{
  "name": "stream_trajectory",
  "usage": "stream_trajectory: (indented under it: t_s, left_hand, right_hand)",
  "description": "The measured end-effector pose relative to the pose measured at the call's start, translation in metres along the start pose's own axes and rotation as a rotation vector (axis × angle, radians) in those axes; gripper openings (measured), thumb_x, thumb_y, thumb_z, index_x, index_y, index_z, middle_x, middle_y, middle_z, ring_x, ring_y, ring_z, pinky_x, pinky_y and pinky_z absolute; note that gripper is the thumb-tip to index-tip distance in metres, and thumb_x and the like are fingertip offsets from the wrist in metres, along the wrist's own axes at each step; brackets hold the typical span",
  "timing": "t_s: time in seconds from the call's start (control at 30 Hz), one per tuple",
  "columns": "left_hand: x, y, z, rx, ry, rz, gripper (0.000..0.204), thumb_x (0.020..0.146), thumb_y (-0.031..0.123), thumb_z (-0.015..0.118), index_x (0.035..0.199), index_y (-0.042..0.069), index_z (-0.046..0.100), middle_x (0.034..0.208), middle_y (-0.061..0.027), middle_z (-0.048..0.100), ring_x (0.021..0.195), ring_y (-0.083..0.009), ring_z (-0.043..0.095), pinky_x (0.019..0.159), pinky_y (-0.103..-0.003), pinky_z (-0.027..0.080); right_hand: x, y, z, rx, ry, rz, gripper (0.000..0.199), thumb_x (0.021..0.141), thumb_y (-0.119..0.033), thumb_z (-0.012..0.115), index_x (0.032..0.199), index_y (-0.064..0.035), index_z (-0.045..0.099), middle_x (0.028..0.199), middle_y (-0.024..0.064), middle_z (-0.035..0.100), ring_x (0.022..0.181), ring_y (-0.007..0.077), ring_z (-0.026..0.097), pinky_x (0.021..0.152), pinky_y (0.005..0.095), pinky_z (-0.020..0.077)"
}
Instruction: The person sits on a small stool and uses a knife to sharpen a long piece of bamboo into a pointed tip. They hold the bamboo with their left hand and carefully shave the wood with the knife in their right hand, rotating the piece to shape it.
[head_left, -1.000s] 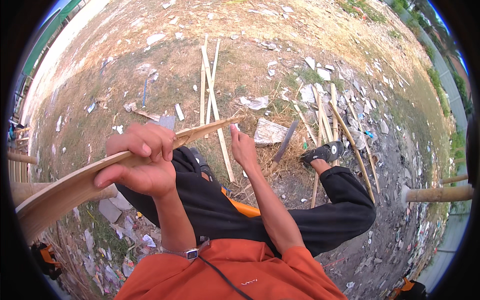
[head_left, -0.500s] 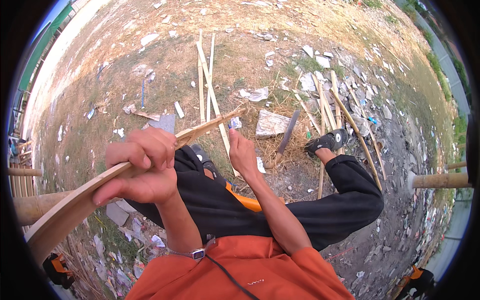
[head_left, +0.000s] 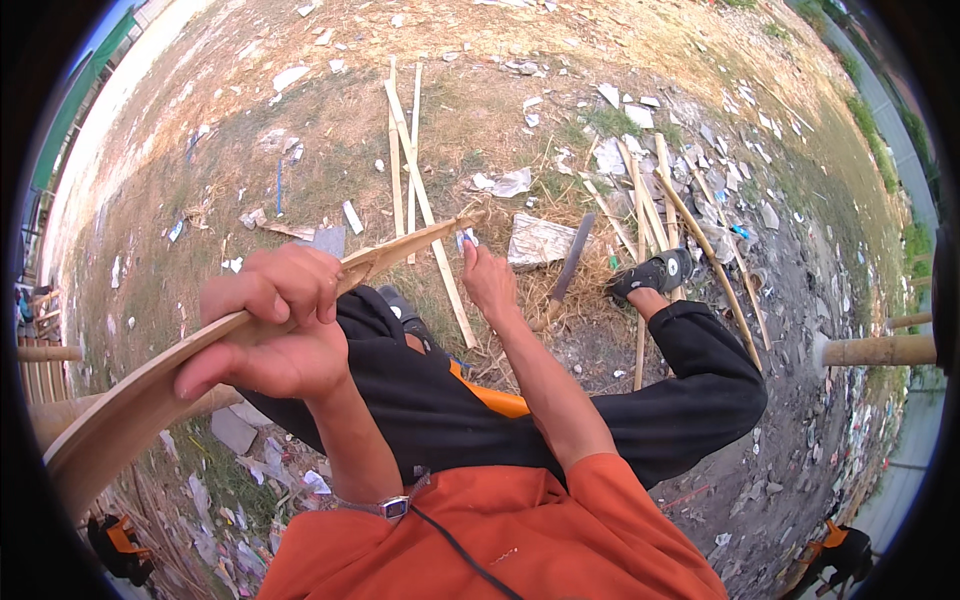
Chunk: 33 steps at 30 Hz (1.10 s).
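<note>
- Left hand (head_left: 268, 330): fingers curled tight around a long bamboo strip (head_left: 200, 365), gripping it mid-length.
- Bamboo strip: runs from the lower left, through the left hand, up to a tip beside the right hand.
- Right hand (head_left: 490, 282): fingers drawn together at the strip's tip; exact pinch cannot be told.
- Machete (head_left: 567, 268): on the ground just right of the right hand.
- Loose bamboo sticks (head_left: 415, 170): on the ground beyond both hands.

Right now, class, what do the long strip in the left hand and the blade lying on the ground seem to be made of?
Strip: probably split bamboo, pale tan, matte, with lengthwise grain and a splintered tip. Blade: likely metal, flat, dull dark grey; its handle is too unclear to judge.
</note>
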<state>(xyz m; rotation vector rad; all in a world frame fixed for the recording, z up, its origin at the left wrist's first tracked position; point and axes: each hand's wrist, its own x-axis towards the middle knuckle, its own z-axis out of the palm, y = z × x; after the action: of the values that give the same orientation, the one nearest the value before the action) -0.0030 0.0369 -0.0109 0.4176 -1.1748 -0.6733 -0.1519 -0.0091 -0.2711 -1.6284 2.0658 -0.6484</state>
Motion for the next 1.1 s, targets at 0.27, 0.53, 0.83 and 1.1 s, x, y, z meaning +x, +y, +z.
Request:
stream_trajectory:
  t_s: [0.27,0.53,0.83,1.1]
  left_hand:
    - [0.005,-0.001,-0.012,0.049,0.067,0.027,0.067,0.087,0.071,0.019,0.073,0.007,0.037,0.05,-0.0024,0.032,0.038,-0.0128,0.027,0.038,-0.025,0.03]
    - [0.001,-0.005,-0.006,0.02,0.052,0.04,0.067,0.087,0.071,0.019,0.074,0.008,0.038,0.05,-0.0023,0.031,0.041,-0.0129,0.026,0.04,-0.025,0.027]
    - [0.006,-0.005,0.0,0.005,0.013,0.037,0.067,0.087,0.071,0.019,0.075,0.009,0.041,0.05,-0.0024,0.032,0.042,-0.0133,0.028,0.046,-0.03,0.033]
    - [0.028,-0.013,0.01,0.149,0.135,-0.043,0.065,0.087,0.072,0.024,0.072,0.012,0.046,0.052,0.0002,0.029,0.046,-0.0129,0.028,0.054,-0.032,0.035]
  right_hand:
    - [0.027,0.015,-0.001,-0.218,-0.062,-0.205,0.046,0.095,-0.044,0.041,0.083,-0.0036,0.061,0.071,0.0229,0.064,0.07,0.041,0.064,0.06,0.05,0.0506]
    - [0.062,0.075,-0.084,-0.318,-0.118,0.145,0.062,0.091,-0.054,0.039,0.087,0.0001,0.068,0.085,0.0188,0.068,0.083,0.0354,0.066,0.073,0.0424,0.0521]
    - [-0.037,0.189,0.022,-0.309,-0.178,0.532,0.055,0.087,-0.048,0.051,0.113,0.0005,0.06,0.114,0.0243,0.059,0.109,0.0351,0.056,0.093,0.0446,0.0425]
    - [-0.009,0.201,0.028,-0.207,-0.158,0.726,0.047,0.083,-0.039,0.06,0.112,-0.002,0.061,0.114,0.0207,0.06,0.108,0.0332,0.058,0.092,0.0432,0.0436]
